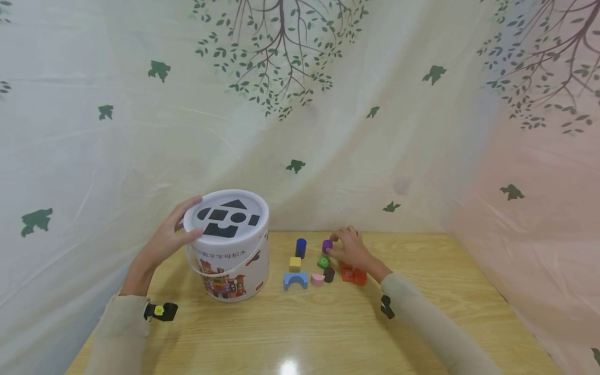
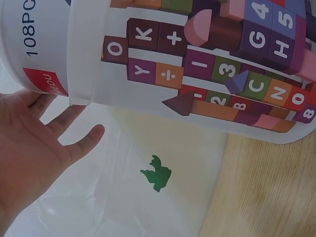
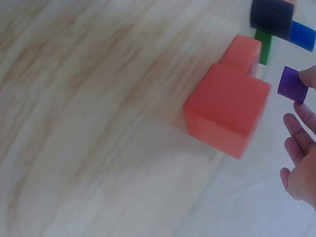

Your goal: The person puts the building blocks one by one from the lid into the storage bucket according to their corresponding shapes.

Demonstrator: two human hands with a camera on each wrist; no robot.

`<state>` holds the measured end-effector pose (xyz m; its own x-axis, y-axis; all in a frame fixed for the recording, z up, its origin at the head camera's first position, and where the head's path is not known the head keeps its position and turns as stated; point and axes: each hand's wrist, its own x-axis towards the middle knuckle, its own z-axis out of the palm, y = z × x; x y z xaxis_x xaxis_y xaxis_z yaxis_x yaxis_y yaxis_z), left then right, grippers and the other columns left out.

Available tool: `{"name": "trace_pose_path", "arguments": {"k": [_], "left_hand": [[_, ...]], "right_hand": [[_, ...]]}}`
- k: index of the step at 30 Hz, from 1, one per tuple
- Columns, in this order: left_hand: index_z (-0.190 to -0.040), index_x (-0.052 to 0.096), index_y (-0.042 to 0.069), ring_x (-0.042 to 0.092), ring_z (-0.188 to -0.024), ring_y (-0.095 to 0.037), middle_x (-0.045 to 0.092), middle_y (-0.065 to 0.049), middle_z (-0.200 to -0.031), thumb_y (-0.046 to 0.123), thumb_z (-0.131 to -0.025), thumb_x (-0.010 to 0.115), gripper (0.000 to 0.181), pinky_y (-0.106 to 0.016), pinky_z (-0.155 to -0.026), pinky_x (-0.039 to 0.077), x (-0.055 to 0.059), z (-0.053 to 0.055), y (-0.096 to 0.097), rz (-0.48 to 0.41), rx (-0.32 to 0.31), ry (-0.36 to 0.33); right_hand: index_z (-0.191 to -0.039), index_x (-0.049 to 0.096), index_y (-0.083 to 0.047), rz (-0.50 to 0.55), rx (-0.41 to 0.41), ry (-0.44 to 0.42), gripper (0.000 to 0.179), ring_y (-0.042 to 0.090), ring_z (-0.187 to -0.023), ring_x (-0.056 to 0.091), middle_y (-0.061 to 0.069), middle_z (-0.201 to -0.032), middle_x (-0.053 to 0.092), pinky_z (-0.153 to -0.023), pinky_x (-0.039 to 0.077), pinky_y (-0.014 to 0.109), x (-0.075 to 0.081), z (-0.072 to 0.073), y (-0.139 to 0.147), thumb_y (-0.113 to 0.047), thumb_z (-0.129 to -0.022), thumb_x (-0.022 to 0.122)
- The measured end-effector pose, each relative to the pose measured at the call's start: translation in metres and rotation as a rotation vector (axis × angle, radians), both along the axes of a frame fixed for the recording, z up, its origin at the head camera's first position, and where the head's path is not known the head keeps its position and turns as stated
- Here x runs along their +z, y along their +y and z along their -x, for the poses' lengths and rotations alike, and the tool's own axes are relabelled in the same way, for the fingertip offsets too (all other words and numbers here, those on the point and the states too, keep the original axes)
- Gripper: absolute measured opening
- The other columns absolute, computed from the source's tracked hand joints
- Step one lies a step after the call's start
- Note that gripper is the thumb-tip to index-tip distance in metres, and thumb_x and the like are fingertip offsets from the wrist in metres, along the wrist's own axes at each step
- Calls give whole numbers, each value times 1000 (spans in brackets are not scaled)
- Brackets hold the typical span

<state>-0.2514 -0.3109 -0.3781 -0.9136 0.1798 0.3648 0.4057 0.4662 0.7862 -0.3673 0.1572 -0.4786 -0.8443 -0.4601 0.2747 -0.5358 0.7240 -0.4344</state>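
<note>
My left hand [image 1: 165, 240] rests against the left side of the lid [image 1: 255, 204] of a white block bucket [image 1: 260, 265]. Its fingers are spread along the rim in the left wrist view. With thumb and fingertip, my right hand [image 1: 352, 249] pinches a small purple cylinder block [image 3: 291, 85]. Close to that hand are a green block [image 1: 323, 261], a dark cylinder block [image 1: 329, 275] and red blocks [image 1: 360, 277]. One red cube [image 3: 224, 106] looks large in the right wrist view.
Left of these lie a blue cylinder [image 1: 301, 248], a yellow cube [image 1: 295, 264], a light blue arch [image 1: 296, 280] and a pink half-round block [image 1: 317, 280]. The wooden table [image 1: 328, 333] meets a leaf-printed curtain [image 1: 328, 172] behind. Shape holes mark the lid.
</note>
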Motion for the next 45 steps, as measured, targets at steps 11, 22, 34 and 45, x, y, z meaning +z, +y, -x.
{"name": "trace_pose_path", "arguments": {"k": [11,22,34,45], "left_hand": [[-161,28,11,25,-147,-49,24,-23,-165,9,-92,68,80,-80,-111,24,-1,0,1,-12,-5,11],[-161,27,12,24,-148,-49,23,-22,-166,9,-93,68,80,-80,-111,23,-1,-1,1,-25,-7,3],[-161,29,11,24,-148,-49,24,-21,-166,9,-92,69,80,-79,-113,22,-3,1,2,-46,2,13],[-161,30,14,25,-149,-49,26,-20,-165,13,-90,72,82,-80,-112,23,-4,4,4,-8,49,25]], "right_hand": [[-107,68,-8,64,25,88,31,29,-110,47,10,-107,65,-95,34,49,31,-1,-15,-28,-86,79],[-108,68,-6,156,73,181,31,29,-109,48,10,-108,67,-99,36,50,89,-3,-58,-26,-87,79],[-109,68,-5,271,221,287,30,29,-112,51,11,-109,69,-105,36,52,148,-15,-112,-23,-87,78],[-113,68,-6,245,274,266,33,26,-115,53,10,-113,68,-115,31,54,172,-30,-151,-25,-88,78]]}}
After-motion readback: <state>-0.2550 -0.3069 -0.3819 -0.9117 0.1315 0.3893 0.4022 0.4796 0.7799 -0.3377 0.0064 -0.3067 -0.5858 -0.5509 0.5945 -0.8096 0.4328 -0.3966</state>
